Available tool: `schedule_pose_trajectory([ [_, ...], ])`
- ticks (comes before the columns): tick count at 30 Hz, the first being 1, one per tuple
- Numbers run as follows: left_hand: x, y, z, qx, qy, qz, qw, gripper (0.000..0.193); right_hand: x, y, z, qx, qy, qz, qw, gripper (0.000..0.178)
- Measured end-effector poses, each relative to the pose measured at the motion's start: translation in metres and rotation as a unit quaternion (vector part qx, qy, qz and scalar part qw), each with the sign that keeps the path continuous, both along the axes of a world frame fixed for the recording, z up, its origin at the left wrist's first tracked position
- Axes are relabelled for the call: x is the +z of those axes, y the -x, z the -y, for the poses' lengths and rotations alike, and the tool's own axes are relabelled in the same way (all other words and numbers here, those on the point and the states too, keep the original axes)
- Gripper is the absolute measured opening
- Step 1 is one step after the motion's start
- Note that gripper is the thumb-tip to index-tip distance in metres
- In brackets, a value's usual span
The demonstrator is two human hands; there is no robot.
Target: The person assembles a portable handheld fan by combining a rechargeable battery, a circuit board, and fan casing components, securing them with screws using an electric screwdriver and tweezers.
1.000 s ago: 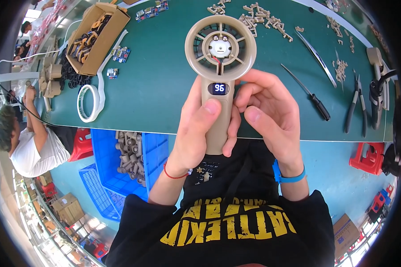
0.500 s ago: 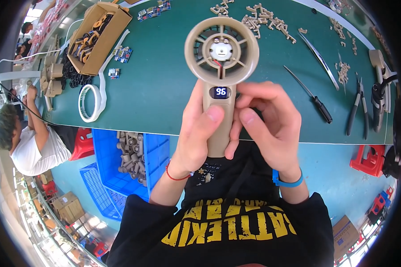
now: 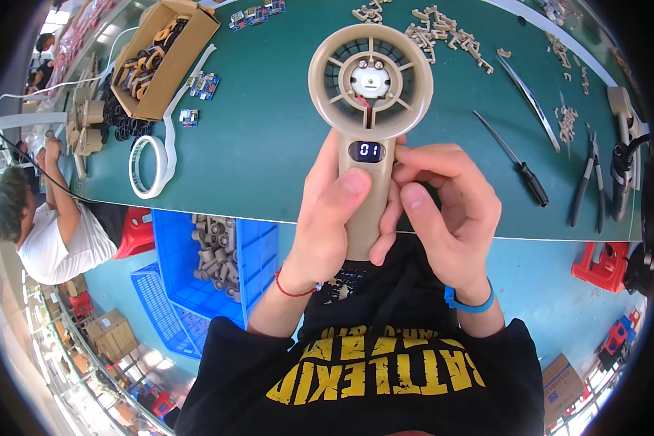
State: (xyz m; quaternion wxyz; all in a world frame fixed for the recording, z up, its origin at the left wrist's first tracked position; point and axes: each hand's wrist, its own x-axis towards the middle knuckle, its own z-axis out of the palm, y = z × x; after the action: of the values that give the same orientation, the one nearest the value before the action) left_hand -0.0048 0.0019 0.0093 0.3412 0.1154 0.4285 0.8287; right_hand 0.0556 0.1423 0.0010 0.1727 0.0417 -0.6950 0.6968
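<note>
A beige handheld fan (image 3: 362,236) is upright in front of me, its round head at the top with a white motor hub and spokes showing. My left hand (image 3: 321,221) wraps round its handle, thumb on the front and fingertips coming round the right side. Below the head, a small dark display (image 3: 367,151) is lit with white digits. On the right, my right hand (image 3: 458,211) is curled against the fan, the index fingertip at the handle's edge beside the display. Its thumb is bent near the handle; what lies under its other fingers is hidden.
On the green table (image 3: 254,145) are a carton of parts (image 3: 152,102), a white tape roll (image 3: 147,167), small circuit boards (image 3: 205,86), beige clips (image 3: 443,33), a screwdriver (image 3: 532,183), tweezers (image 3: 534,105) and pliers (image 3: 590,178). A blue crate (image 3: 258,254) stands below left; a co-worker (image 3: 51,232) sits beyond.
The digits on the fan's display have changed. Fan and both hands have shifted slightly right in the picture; the grip looks the same.
</note>
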Motion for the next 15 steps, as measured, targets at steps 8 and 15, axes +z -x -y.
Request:
schedule_pose_trajectory([
  [8,0.002,-0.005,-0.0011,0.012,0.014,-0.039,0.999,0.057,-0.0005,0.0017,0.0033,-0.016,0.087,0.007,0.996,0.032],
  [15,-0.0028,-0.0015,0.0004,-0.005,-0.032,-0.023,0.999,0.054,-0.0011,0.0014,0.0012,-0.001,0.079,0.004,0.997,0.031],
])
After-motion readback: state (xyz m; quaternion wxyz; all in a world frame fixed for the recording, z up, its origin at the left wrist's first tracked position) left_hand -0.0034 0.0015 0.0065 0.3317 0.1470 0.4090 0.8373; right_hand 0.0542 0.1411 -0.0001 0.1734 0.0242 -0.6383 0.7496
